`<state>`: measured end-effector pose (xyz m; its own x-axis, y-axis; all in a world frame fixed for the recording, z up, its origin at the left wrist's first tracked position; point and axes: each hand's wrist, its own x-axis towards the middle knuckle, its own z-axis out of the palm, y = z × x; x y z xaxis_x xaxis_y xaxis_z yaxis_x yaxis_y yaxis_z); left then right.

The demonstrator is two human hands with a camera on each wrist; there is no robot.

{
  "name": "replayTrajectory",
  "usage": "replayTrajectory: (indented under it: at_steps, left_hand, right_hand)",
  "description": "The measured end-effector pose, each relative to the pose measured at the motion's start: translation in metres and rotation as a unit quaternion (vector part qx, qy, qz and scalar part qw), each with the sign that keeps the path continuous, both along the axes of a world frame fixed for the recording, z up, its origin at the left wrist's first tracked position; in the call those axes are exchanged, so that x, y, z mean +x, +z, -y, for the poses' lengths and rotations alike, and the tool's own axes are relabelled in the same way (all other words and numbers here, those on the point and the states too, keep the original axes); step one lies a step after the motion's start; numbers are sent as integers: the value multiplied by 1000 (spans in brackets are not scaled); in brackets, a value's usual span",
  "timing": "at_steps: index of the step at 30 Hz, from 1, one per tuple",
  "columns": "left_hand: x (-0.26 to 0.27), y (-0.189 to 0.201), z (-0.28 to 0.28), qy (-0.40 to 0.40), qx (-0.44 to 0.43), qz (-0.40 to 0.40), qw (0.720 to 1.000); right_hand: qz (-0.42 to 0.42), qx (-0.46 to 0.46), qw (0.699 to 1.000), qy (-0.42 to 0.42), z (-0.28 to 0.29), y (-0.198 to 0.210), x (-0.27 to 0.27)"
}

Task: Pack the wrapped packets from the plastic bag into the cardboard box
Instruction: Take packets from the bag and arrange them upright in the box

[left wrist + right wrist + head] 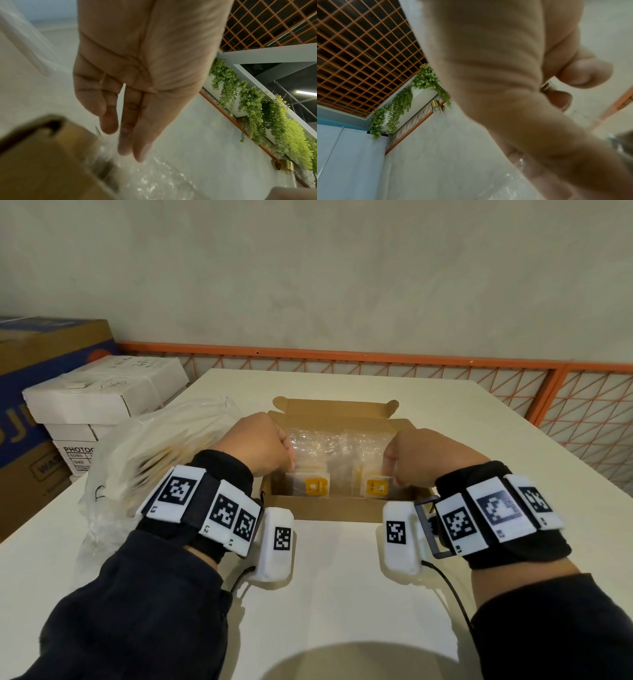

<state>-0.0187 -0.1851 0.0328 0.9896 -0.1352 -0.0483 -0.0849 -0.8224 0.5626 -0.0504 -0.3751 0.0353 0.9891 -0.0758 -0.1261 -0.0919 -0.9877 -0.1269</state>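
Observation:
An open cardboard box (329, 510) stands mid-table. Inside it, two rows of wrapped packets (317, 486) with yellow labels stand side by side. A sheet of bubble wrap (335, 443) lies over the rows farther back. My left hand (289, 463) reaches in at the box's left side. In the left wrist view its fingers (126, 135) point straight down onto the bubble wrap (154, 175), beside the box wall (42, 155). My right hand (390, 463) is at the box's right side, pinching the wrap's edge, with its outer fingers (583, 73) curled. A clear plastic bag (144, 460) holding several packets lies left of the box.
The white table (335, 577) has bare surface in front of and right of the box. White cartons (102, 392) and a brown-and-blue carton (41, 364) are stacked off the table's left edge. An orange mesh railing (342, 361) runs behind the table and down its right side.

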Motion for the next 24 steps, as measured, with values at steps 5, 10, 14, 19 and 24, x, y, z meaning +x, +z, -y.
replayTrajectory:
  at_steps: [5, 10, 14, 19, 24]
  left_hand:
    - [4, -2, -1, -3, 4, 20, 1000]
    - [7, -4, -5, 8, -23, 69, 997]
    - [7, -4, -2, 3, 5, 93, 996]
    - [0, -2, 11, -62, 36, 61, 996]
    - [-8, -6, 17, -153, 142, -81, 975]
  right_hand:
    - [7, -15, 1000, -6, 1, -2, 3]
    - [56, -11, 998, -26, -1, -3, 3]
    - [79, -13, 997, -24, -1, 1, 1]
    - [87, 49, 995, 23, -7, 12, -3]
    - [-65, 42, 995, 64, -20, 0, -3]
